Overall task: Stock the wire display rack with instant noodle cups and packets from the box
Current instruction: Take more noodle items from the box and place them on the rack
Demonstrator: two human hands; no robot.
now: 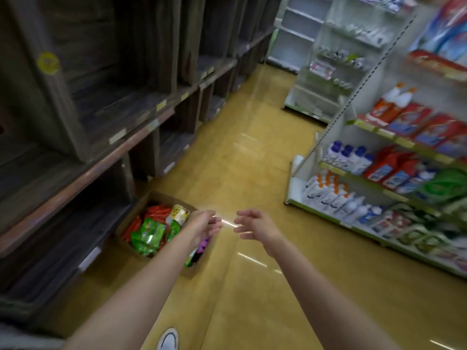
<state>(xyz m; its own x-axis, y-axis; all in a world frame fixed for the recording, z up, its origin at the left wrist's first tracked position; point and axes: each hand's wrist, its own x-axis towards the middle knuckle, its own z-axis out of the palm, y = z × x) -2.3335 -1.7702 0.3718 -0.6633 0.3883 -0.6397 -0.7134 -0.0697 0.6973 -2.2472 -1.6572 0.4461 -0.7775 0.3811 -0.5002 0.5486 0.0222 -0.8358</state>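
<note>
hands, left (204,224) and right (252,223), loosely open, holding nothing.

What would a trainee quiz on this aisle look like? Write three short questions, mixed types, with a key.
1. True or false: the left hand holds a packet.
2. Where does the cardboard box sit? A) on the floor by the dark wooden shelving B) on the white shelf unit
3. Fill in: the green packets lie ___ the box.

Key: 1 false, both it and the right hand are empty, fingers relaxed; 2 A; 3 inside.
</note>
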